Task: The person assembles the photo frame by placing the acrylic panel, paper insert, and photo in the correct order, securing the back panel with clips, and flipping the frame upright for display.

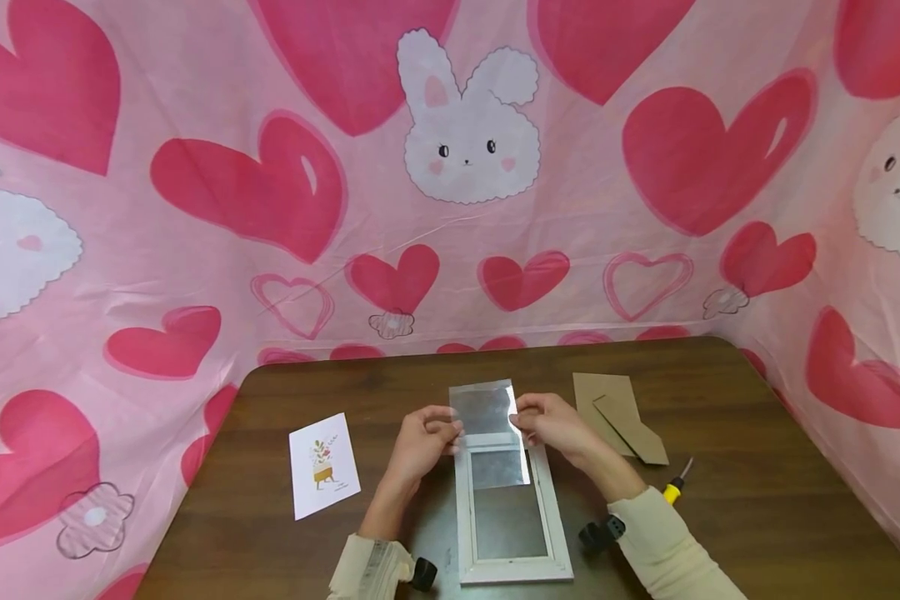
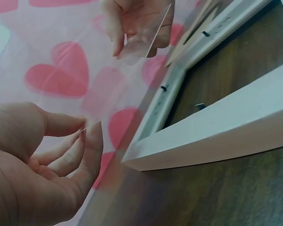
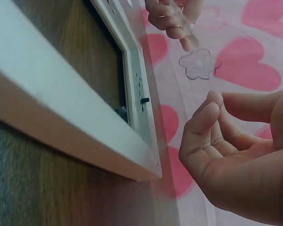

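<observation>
A clear, thin rectangular sheet (image 1: 487, 410) is held up between both hands, overlapping the upper part of a white picture frame (image 1: 516, 572) in the head view. My left hand (image 1: 426, 442) pinches the sheet's left edge between thumb and fingers. On the opposite edge, my right hand (image 1: 557, 427) has thumb and fingertips together in a pinch. The frame lies flat on the table, and dark tabs (image 2: 206, 34) stick out along its inner edge in the left wrist view. Through its opening the brown tabletop shows.
A white card (image 1: 322, 467) with a printed plant picture lies left of the frame. To the right are brown cardboard pieces (image 1: 613, 404) and a screwdriver-like tool (image 1: 673, 490) with a yellow handle. Pink heart-patterned cloth (image 1: 465, 225) hangs behind the wooden table (image 1: 232, 517).
</observation>
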The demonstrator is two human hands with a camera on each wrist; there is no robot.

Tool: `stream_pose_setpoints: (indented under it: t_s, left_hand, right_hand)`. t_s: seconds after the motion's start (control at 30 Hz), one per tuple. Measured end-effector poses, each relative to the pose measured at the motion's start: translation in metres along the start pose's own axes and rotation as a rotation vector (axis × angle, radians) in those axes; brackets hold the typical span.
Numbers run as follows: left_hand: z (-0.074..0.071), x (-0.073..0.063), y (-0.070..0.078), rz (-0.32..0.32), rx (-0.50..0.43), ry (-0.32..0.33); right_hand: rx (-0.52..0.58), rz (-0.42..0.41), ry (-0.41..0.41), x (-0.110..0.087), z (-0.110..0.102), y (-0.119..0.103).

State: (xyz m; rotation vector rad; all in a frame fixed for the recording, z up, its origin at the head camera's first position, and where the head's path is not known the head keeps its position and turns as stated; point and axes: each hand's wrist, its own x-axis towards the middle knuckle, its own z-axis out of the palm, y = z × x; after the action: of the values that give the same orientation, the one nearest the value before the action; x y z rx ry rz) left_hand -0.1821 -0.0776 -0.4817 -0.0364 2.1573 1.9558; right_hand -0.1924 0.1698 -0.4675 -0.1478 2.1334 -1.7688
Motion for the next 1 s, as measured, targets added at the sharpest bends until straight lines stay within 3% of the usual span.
stream_pose_setpoints:
  t_s: [0.17, 0.63, 1.0]
  left_hand:
    - [0.006, 0.003, 0.0, 0.015, 0.005, -0.009]
    - [0.01, 0.007, -0.007, 0.04, 0.069, -0.023]
    - [0.014, 0.009, -0.012, 0.106, 0.278, 0.009]
  right_hand:
    - [-0.014, 0.017, 0.032, -0.002, -0.005, 0.004]
    - [-0.013, 0.024, 0.02, -0.004, -0.009, 0.01]
    - [-0.093, 0.053, 0.066, -0.002, -0.013, 0.022]
